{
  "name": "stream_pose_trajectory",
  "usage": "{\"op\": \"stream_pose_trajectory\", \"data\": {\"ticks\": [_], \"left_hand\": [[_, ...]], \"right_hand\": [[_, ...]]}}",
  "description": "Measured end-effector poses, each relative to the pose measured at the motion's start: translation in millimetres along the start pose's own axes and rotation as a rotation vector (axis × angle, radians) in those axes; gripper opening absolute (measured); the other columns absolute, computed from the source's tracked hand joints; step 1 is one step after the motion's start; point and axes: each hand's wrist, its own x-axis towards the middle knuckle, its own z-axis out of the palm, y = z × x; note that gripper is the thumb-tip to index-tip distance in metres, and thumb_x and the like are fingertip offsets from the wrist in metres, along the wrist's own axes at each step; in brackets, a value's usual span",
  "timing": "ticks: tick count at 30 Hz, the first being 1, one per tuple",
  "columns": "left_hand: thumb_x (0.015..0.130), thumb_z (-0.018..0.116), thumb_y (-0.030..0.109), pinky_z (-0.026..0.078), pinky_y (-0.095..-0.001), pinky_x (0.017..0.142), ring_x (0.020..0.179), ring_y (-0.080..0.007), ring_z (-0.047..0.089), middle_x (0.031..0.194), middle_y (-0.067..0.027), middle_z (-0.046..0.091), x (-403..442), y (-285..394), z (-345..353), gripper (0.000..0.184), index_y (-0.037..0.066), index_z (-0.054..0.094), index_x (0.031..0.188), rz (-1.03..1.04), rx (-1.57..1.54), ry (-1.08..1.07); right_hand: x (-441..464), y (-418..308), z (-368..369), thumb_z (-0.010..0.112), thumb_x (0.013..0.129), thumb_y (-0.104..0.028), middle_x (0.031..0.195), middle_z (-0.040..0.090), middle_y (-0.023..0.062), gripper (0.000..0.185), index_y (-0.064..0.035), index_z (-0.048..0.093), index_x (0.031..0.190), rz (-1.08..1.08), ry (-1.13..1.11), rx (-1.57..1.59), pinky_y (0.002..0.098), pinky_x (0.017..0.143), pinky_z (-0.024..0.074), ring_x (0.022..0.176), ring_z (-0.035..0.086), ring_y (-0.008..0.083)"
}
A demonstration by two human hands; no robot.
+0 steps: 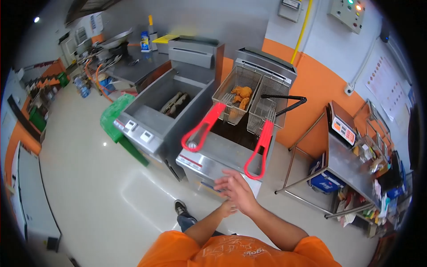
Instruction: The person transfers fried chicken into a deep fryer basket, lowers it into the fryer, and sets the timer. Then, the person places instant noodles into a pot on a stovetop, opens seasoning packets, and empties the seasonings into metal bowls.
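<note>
My right hand (pixel 236 189) is in front of the deep fryer (pixel 218 151), its fingers loosely apart and holding nothing. Just below it is my left hand (pixel 227 208), partly covered by the right hand and wrist, so its fingers are hidden. Pieces of fried chicken (pixel 241 95) lie in the left fry basket (pixel 221 91), which is raised over the fryer. Beside it hangs the right fry basket (pixel 256 115), with black tongs (pixel 291 107) resting across it. Both baskets have red handles, the left handle (pixel 202 129) and the right handle (pixel 263 144), pointing toward me.
A second fryer (pixel 151 113) stands to the left, with a green bin (pixel 116 115) by its side. On the right, a steel table (pixel 351 162) carries a weighing scale (pixel 343 130). A steel counter (pixel 133 71) holding pans and bottles runs along the back left.
</note>
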Motion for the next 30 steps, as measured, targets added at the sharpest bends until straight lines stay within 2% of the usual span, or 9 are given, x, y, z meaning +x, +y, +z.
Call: {"op": "stream_pose_trajectory", "data": {"ticks": [6, 10, 12, 13, 16, 17, 18, 20, 30], "left_hand": [[0.092, 0.055, 0.025, 0.045, -0.0421, 0.084, 0.100, -0.0222, 0.059, 0.113, -0.0052, 0.061, -40, 29, -88, 0.033, 0.017, 0.054, 0.124, -0.219, 0.732, -0.148], [0.092, 0.054, 0.023, 0.049, -0.0360, 0.085, 0.099, -0.0255, 0.062, 0.110, -0.0143, 0.064, -48, 20, -274, 0.028, 0.007, 0.062, 0.113, 0.411, 1.278, -0.348], [0.090, 0.055, 0.024, 0.050, -0.0379, 0.088, 0.102, -0.0281, 0.063, 0.109, -0.0168, 0.065, -115, 68, -300, 0.026, 0.009, 0.063, 0.110, 0.060, 0.980, 0.152], [0.089, 0.055, 0.025, 0.049, -0.0402, 0.090, 0.105, -0.0330, 0.062, 0.109, -0.0184, 0.066, -94, 24, -393, 0.025, 0.011, 0.063, 0.108, 0.332, 1.250, 0.064], [0.085, 0.058, 0.015, 0.052, -0.0388, 0.087, 0.097, -0.0289, 0.064, 0.097, -0.0135, 0.069, -174, 31, -438, 0.018, 0.008, 0.066, 0.100, -0.043, 1.251, 0.568], [0.087, 0.052, 0.023, 0.050, -0.0437, 0.091, 0.106, -0.0382, 0.061, 0.110, -0.0204, 0.065, -199, 34, -450, 0.026, 0.013, 0.063, 0.109, -0.146, 1.232, 0.523], [0.085, 0.054, 0.024, 0.050, -0.0432, 0.091, 0.108, -0.0362, 0.060, 0.112, -0.0207, 0.064, -184, 8, -503, 0.027, 0.013, 0.063, 0.108, -0.222, 1.910, 0.013], [0.087, 0.053, 0.025, 0.050, -0.0438, 0.090, 0.108, -0.0350, 0.060, 0.113, -0.0194, 0.064, -228, 2, -502, 0.027, 0.012, 0.063, 0.108, -0.479, 1.639, 0.099], [0.088, 0.052, 0.026, 0.050, -0.0441, 0.090, 0.107, -0.0350, 0.060, 0.112, -0.0192, 0.064, -282, 5, -495, 0.026, 0.011, 0.063, 0.107, -0.490, 1.106, 0.340]], "right_hand": [[93, -25, 62, 0.037, 0.099, -0.050, 0.128, 0.053, 0.0206, 0.058, -0.0070, 0.037, 0.137, -0.106, 0.038, 0.531, 0.0445, 0.098, 0.0423, 0.116, 0.054, 0.0323], [132, -60, 85, 0.043, 0.098, -0.042, 0.126, 0.057, 0.0214, 0.049, -0.0078, 0.044, 0.134, -0.007, 0.116, 0.740, 0.0446, 0.096, 0.0471, 0.113, 0.059, 0.0371], [146, -86, 100, 0.050, 0.098, -0.030, 0.097, 0.063, 0.0092, 0.032, -0.0134, 0.048, 0.125, 0.060, 0.346, 0.711, 0.0351, 0.074, 0.0527, 0.085, 0.064, 0.0245], [147, -86, 90, 0.052, 0.098, -0.027, 0.085, 0.056, 0.0032, 0.028, -0.0139, 0.050, 0.122, 0.020, 0.265, 0.734, 0.0296, 0.063, 0.0474, 0.072, 0.057, 0.0168], [149, -108, 102, 0.055, 0.096, -0.018, 0.066, 0.033, -0.0072, 0.020, -0.0145, 0.053, 0.116, 0.004, 0.329, 0.718, 0.0197, 0.043, 0.0259, 0.049, 0.029, 0.0024], [146, -115, 101, 0.054, 0.097, -0.017, 0.066, 0.034, -0.0072, 0.020, -0.0145, 0.053, 0.116, -0.008, 0.298, 0.733, 0.0193, 0.043, 0.0262, 0.049, 0.029, 0.0020], [142, -122, 102, 0.053, 0.097, -0.016, 0.066, 0.035, -0.0073, 0.019, -0.0145, 0.054, 0.116, -0.020, 0.265, 0.750, 0.0190, 0.042, 0.0265, 0.049, 0.029, 0.0016], [135, -140, 103, 0.052, 0.098, -0.014, 0.066, 0.035, -0.0069, 0.020, -0.0125, 0.053, 0.118, -0.032, 0.272, 0.802, 0.0183, 0.041, 0.0254, 0.048, 0.029, 0.0015], [137, -167, 117, 0.048, 0.099, -0.011, 0.065, 0.034, -0.0061, 0.026, -0.0057, 0.050, 0.124, -0.106, 0.300, 0.815, 0.0181, 0.038, 0.0255, 0.046, 0.026, 0.0013]]}}
